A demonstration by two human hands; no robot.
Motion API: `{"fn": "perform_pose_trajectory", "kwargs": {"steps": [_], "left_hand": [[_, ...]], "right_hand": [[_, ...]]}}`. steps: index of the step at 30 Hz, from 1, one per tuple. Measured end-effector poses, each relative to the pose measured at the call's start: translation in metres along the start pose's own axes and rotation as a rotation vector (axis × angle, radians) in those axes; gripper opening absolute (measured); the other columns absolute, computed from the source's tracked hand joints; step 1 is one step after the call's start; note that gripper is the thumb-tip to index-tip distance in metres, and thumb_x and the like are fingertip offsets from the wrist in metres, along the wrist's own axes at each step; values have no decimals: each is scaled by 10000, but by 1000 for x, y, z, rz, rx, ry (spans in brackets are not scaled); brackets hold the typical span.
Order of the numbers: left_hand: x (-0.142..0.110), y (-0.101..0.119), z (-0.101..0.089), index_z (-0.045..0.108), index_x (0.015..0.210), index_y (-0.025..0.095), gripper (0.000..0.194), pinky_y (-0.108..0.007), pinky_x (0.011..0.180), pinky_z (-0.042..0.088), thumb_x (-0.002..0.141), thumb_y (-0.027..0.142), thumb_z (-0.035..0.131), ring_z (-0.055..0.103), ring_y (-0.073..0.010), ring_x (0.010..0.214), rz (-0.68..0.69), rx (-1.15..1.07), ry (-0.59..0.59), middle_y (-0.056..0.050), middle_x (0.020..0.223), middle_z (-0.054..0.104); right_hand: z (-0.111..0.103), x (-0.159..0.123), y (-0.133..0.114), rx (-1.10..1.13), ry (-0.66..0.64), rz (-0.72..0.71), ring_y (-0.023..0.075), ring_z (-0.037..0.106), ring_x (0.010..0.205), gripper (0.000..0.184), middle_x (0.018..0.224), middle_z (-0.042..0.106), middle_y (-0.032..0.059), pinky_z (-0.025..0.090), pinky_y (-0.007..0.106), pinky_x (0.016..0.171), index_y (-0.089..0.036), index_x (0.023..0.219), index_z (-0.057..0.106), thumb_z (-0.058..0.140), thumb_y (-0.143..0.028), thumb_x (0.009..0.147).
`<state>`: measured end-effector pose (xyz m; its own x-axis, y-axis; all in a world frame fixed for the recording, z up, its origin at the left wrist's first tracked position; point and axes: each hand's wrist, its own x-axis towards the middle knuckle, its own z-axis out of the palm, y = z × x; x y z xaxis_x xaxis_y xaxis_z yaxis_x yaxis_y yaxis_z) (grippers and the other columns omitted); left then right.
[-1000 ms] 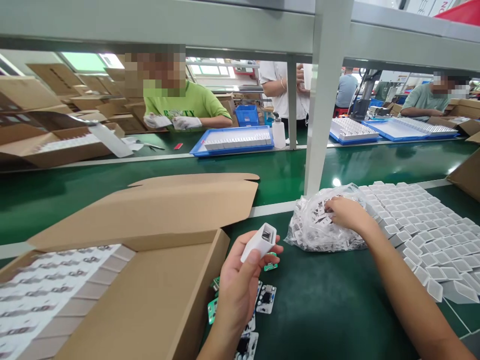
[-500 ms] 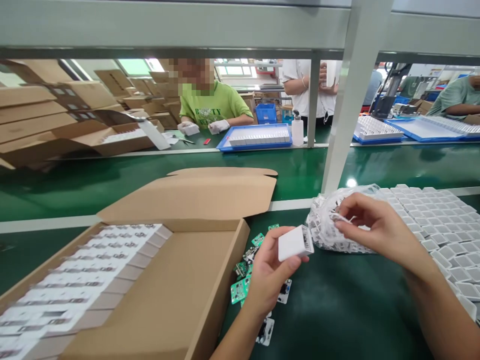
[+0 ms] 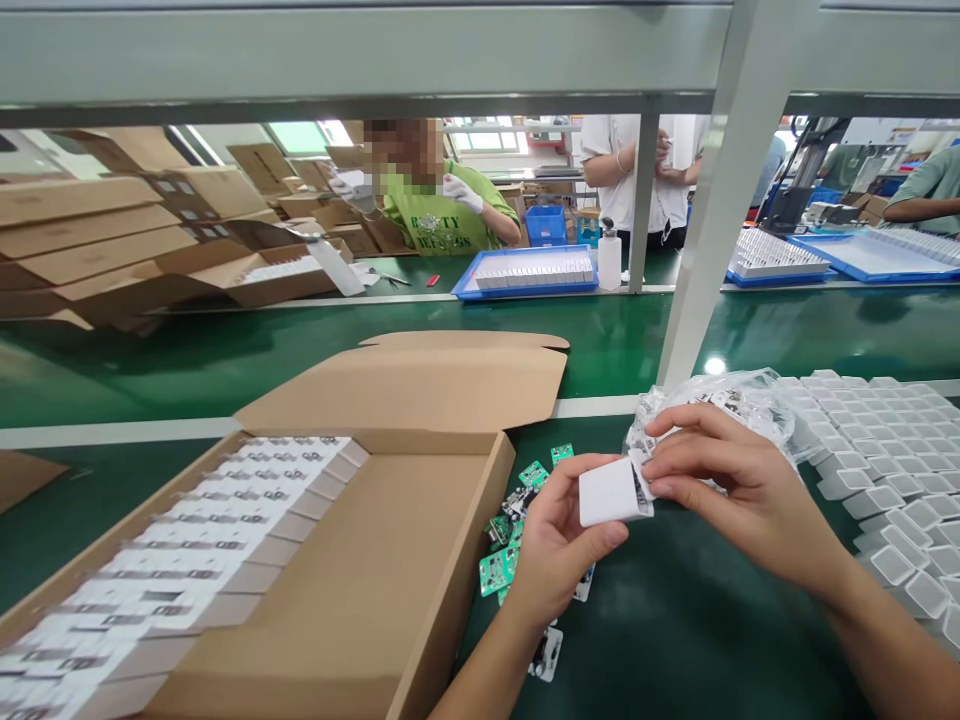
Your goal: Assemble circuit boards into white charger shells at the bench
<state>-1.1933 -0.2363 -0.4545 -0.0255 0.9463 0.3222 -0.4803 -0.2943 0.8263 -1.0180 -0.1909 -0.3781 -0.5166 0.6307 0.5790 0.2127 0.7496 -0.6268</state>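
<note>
My left hand [image 3: 559, 540] grips a white plastic housing [image 3: 609, 492] shaped like a small box, its open end facing right. Dark parts show inside that end. At the opening, my right hand [image 3: 720, 480] pinches a small white end cap [image 3: 641, 470], which touches the housing's edge at a tilt. Behind my right hand lies a clear plastic bag [image 3: 765, 395] of small white and metal pieces. Loose green circuit boards [image 3: 499, 570] lie left of and beneath my left hand, some hidden by it.
An open cardboard box [image 3: 360, 560] at left holds rows of white units [image 3: 187, 520] with metal strips. Many empty white housings [image 3: 900, 480] cover the right. A grey post [image 3: 720, 210] rises behind the bag. Across the bench sits a person in green [image 3: 450, 215] near a blue tray [image 3: 465, 285].
My right hand has moved left and down from beside the bag, bringing the small white piece against the housing's open end. The view has shifted slightly; the person opposite has raised both gloved hands.
</note>
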Motion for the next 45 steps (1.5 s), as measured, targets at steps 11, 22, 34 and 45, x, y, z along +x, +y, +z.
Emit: {"fn": "perform_pose_trajectory", "kwargs": {"steps": [11, 22, 34, 45], "left_hand": [[1, 1, 0, 701, 1088, 314, 394, -141, 815, 528, 718, 264, 829, 684, -129, 998, 92, 33, -19, -5, 1132, 729], [0, 9, 4, 732, 1026, 223, 421, -241, 726, 594, 637, 301, 875, 723, -220, 899, 153, 163, 46, -86, 1020, 757], [-6, 15, 7, 711, 1096, 282, 462, -257, 776, 592, 663, 217, 859, 709, -237, 992, 269, 222, 1, -67, 1082, 746], [-5, -1, 8, 709, 993, 214, 336, -248, 672, 526, 682, 259, 826, 668, -191, 782, 121, 400, -1, -40, 902, 726]], "right_hand": [[7, -5, -5, 38, 86, -135, 113, 687, 841, 113, 876, 718, 10, 559, 194, 761, -205, 826, 651, 640, -97, 858], [2, -10, -9, -74, 38, -198, 56, 671, 844, 118, 911, 696, 12, 518, 97, 785, -179, 843, 635, 598, -74, 881], [4, -10, -11, 11, 28, -182, 81, 691, 809, 112, 894, 722, 6, 561, 137, 756, -199, 843, 654, 629, -91, 859], [21, -5, -3, 47, 14, -250, 114, 674, 761, 119, 844, 706, 35, 557, 193, 689, -178, 805, 646, 612, -80, 864]]}}
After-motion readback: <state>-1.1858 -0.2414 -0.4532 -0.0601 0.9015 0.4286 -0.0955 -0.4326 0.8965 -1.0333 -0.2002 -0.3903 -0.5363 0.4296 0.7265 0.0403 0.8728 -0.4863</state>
